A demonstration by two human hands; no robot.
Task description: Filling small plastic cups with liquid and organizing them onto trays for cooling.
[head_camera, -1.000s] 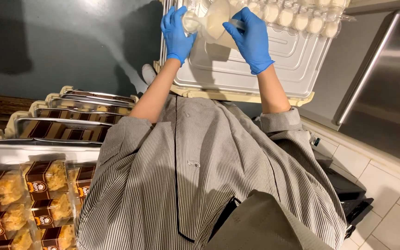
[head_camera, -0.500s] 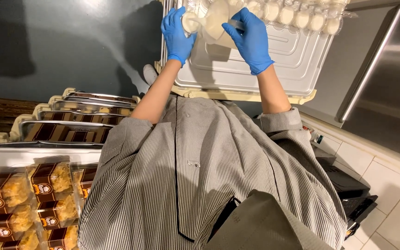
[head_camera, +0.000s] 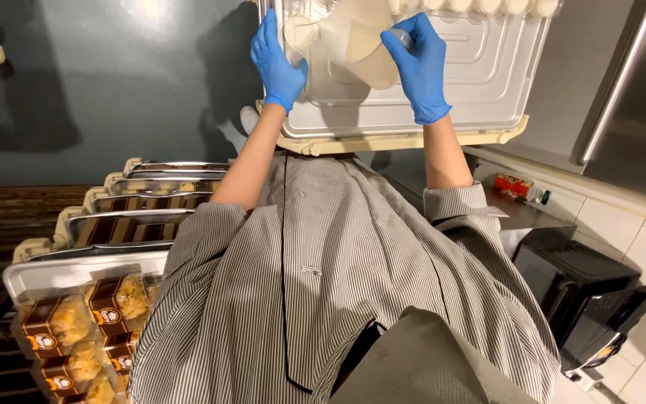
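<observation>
Here, a clear plastic bag of pale dough (head_camera: 353, 45) is held over the white tray (head_camera: 413, 112), near its far edge: the left hand (head_camera: 277, 63) is clenched on the bag's end, the right hand (head_camera: 419, 63) on its side. Brown-and-orange labelled pastry packs (head_camera: 76, 337) fill the rack tray at lower left; roughly five are seen.

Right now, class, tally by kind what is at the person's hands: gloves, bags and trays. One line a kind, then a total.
blue gloves: 2, left and right
bag: 1, held in both gloves
white tray: 1
Total: 4
</observation>
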